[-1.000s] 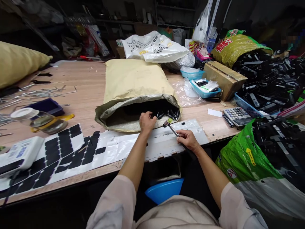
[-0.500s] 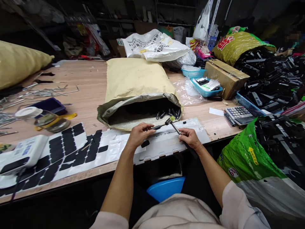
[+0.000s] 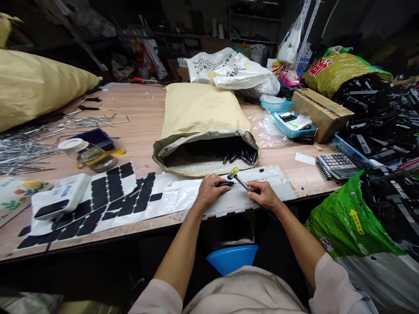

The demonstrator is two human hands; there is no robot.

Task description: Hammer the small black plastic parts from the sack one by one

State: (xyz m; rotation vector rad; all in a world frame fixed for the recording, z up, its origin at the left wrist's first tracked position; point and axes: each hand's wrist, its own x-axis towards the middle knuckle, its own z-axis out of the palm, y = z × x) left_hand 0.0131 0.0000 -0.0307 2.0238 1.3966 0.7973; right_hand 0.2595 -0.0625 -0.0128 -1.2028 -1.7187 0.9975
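The left hand (image 3: 212, 191) pinches a black part (image 3: 225, 184) over the white board (image 3: 278, 185), its long axis running left to right, free end pointing right, near the hammer's head. The right hand (image 3: 263, 194) grips the hammer (image 3: 242, 182) by its handle, which slants from near right to the head at far left. More black pieces (image 3: 248, 157) lie at the right of the mouth of the sack (image 3: 204, 109), on the far side.

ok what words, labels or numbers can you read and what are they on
None reads clearly.
White bag: black print, too distorted.
Gold bag: red lettering, too blurred.
Green bag: print on yellow arrow, too small.
White device: blue print, blurred.
Calculator: keys, too small.
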